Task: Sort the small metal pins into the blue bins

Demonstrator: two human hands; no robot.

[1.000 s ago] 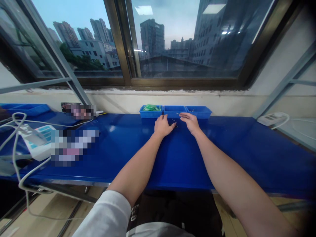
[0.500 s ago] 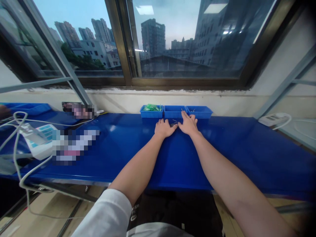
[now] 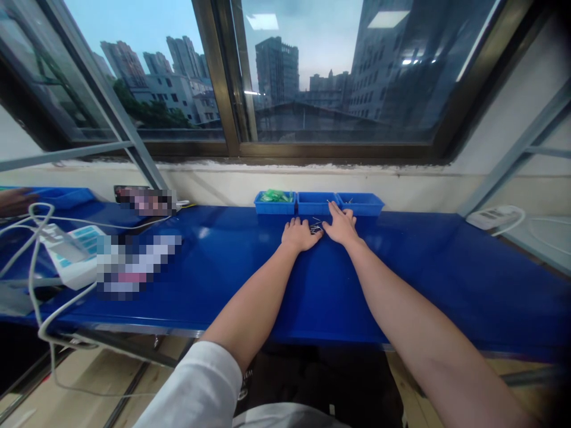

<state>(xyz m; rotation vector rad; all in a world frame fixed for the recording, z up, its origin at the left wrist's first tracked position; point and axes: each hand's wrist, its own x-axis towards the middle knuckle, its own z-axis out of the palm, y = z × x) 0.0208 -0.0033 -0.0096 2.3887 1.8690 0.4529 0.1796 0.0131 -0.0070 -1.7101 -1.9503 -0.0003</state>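
Note:
Several thin metal pieces (image 3: 316,228) lie on the blue table between my two hands. My left hand (image 3: 300,235) rests palm down at their left side, fingers spread on the tabletop. On their right, my right hand (image 3: 341,223) lies with its fingers apart and pointing toward the bins, one fingertip near the edge of the middle blue bin (image 3: 312,207). A small bright piece shows at that fingertip; whether it is gripped cannot be made out. Green items (image 3: 276,195) fill the left blue bin (image 3: 275,208). A few thin pieces show in the right blue bin (image 3: 368,206).
A white device with cables (image 3: 74,252) and a blurred object (image 3: 138,267) are on the table's left. Another person's hand (image 3: 15,202) is by a blue tray (image 3: 66,197) at the far left. A white device (image 3: 493,216) sits at the right.
My left hand has shifted slightly to the right, and more of the metal pieces show between my hands. The other person's hand reaches further into view at the far left.

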